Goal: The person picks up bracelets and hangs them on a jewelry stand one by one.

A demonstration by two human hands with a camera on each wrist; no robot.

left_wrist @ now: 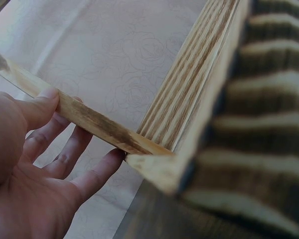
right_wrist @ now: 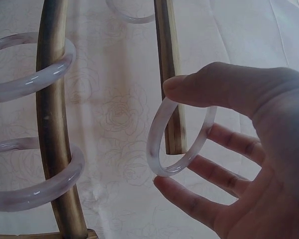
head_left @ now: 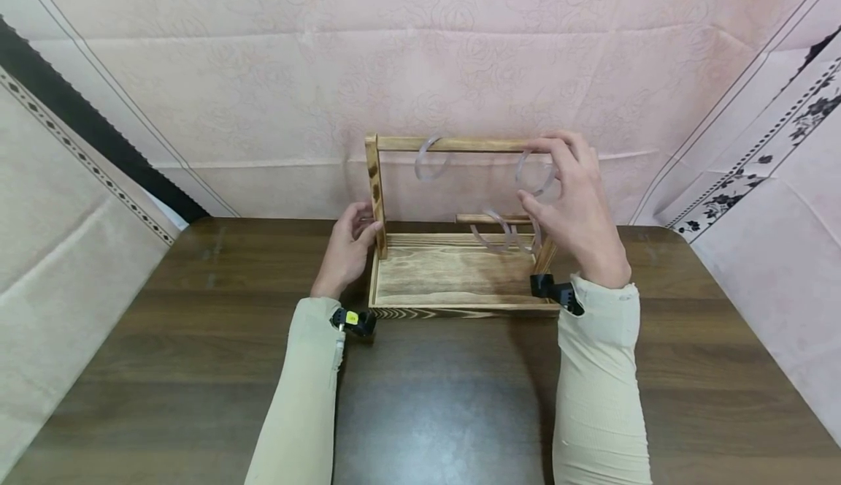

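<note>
A wooden bangle display stand has a left post, a long upper bar and a shorter lower bar. My left hand pinches the left post low down, thumb on one side and fingers behind. At the upper bar's free right end, my right hand holds a pale translucent bangle between thumb and fingers. The bar's tip shows through this ring in the right wrist view. Another bangle hangs farther left on the upper bar. Two bangles encircle the lower bar.
The stand's shallow tray base sits on the brown wooden table, near its back edge. A short right post carries the lower bar. Pink patterned cloth hangs close behind the stand. Cameras are strapped to both wrists.
</note>
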